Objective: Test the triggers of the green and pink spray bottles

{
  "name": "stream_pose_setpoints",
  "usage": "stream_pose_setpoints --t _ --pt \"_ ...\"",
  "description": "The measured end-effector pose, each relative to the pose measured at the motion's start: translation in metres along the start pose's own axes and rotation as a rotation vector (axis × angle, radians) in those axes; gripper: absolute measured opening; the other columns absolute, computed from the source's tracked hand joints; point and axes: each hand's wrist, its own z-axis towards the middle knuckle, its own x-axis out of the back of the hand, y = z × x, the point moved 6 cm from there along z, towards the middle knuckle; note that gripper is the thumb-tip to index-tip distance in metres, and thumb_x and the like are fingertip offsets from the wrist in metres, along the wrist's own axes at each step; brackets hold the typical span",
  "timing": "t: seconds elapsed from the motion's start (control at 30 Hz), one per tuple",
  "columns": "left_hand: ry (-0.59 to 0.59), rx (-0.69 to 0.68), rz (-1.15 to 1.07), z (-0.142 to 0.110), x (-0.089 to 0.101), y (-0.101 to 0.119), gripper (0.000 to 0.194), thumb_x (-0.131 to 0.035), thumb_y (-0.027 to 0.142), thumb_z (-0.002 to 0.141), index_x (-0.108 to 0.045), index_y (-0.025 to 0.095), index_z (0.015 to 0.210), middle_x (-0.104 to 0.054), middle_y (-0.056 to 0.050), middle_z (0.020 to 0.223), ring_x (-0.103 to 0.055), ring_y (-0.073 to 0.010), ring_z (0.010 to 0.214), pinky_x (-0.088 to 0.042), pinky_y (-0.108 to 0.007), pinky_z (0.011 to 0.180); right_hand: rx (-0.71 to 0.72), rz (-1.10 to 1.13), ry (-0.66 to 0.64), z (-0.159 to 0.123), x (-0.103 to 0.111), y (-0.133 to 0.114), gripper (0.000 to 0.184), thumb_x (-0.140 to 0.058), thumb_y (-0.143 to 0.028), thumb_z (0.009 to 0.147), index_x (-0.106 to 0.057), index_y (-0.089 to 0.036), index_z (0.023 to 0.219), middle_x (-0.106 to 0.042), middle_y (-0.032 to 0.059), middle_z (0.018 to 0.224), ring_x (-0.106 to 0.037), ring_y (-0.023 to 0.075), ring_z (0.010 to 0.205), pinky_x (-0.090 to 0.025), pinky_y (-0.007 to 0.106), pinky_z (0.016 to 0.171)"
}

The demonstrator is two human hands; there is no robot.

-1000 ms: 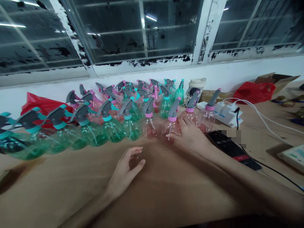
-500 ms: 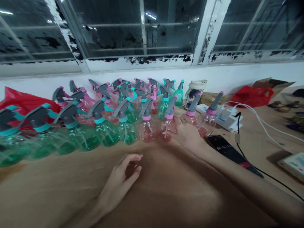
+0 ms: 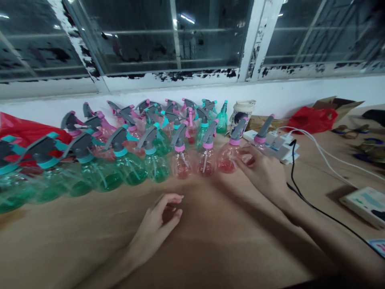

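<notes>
A front row of spray bottles stands upright on the table. On its left are bottles with teal collars and green liquid, such as the green spray bottle (image 3: 158, 167); on its right are pink-collared ones with reddish liquid. My right hand (image 3: 266, 170) reaches in from the right, thumb at the near side of a pink spray bottle (image 3: 226, 159) and fingers curled toward its back, closed on its right side. Another pink-collared spray bottle (image 3: 260, 140) is partly hidden behind this hand. My left hand (image 3: 161, 218) hovers over the table, fingers curved, thumb apart, holding nothing.
More spray bottles crowd behind, near a patterned paper cup (image 3: 243, 110). To the right are a white power strip (image 3: 288, 154) with cables, a red plastic bag (image 3: 313, 119), a cardboard box (image 3: 337, 103) and a white box (image 3: 365, 204). Another red bag (image 3: 27, 126) lies left.
My right hand has moved right along the row, from beside the second pink bottle to the third. The phone is out of sight where my forearm passes. My left hand has barely moved.
</notes>
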Motion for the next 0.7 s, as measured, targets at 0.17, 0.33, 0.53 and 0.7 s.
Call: stream_pose_setpoints --t 0.17,0.33,0.53,0.7 --pt "-0.007 -0.042 0.025 0.001 -0.007 0.017 0.020 -0.044 0.027 0.086 -0.048 0.029 0.105 -0.057 0.001 0.108 -0.057 -0.0152 0.098 -0.046 -0.034 0.088 -0.075 0.016 -0.001 0.016 -0.010 0.017 0.055 -0.050 -0.055 0.076 -0.048 -0.016 0.115 -0.064 0.0151 0.102 -0.062 0.0320 0.085 -0.046 0.039 0.062" --pt "-0.004 -0.052 0.002 -0.001 -0.009 0.022 0.019 -0.044 0.026 0.086 -0.049 0.028 0.104 -0.058 0.001 0.108 -0.057 -0.0150 0.098 -0.048 -0.032 0.085 -0.142 0.034 -0.068 0.026 -0.031 0.013 0.066 -0.049 -0.056 0.075 -0.037 -0.014 0.125 -0.063 0.0164 0.104 -0.060 0.0333 0.090 -0.046 0.041 0.065" --pt "-0.027 -0.053 -0.015 -0.001 -0.012 0.023 0.017 -0.044 0.026 0.086 -0.050 0.027 0.102 -0.059 0.001 0.106 -0.057 -0.0152 0.098 -0.047 -0.032 0.085 -0.136 -0.065 -0.107 0.019 -0.031 0.012 0.056 -0.044 -0.058 0.077 -0.048 -0.014 0.111 -0.062 0.0168 0.101 -0.061 0.0333 0.084 -0.045 0.040 0.061" --pt "-0.069 -0.069 -0.048 0.001 -0.020 0.031 0.015 -0.044 0.028 0.086 -0.050 0.028 0.100 -0.060 0.001 0.101 -0.058 -0.0151 0.096 -0.047 -0.032 0.085 -0.058 -0.098 -0.075 -0.012 -0.014 0.003 0.058 -0.036 -0.063 0.079 -0.049 -0.013 0.104 -0.061 0.0165 0.098 -0.062 0.0291 0.074 -0.042 0.034 0.052"
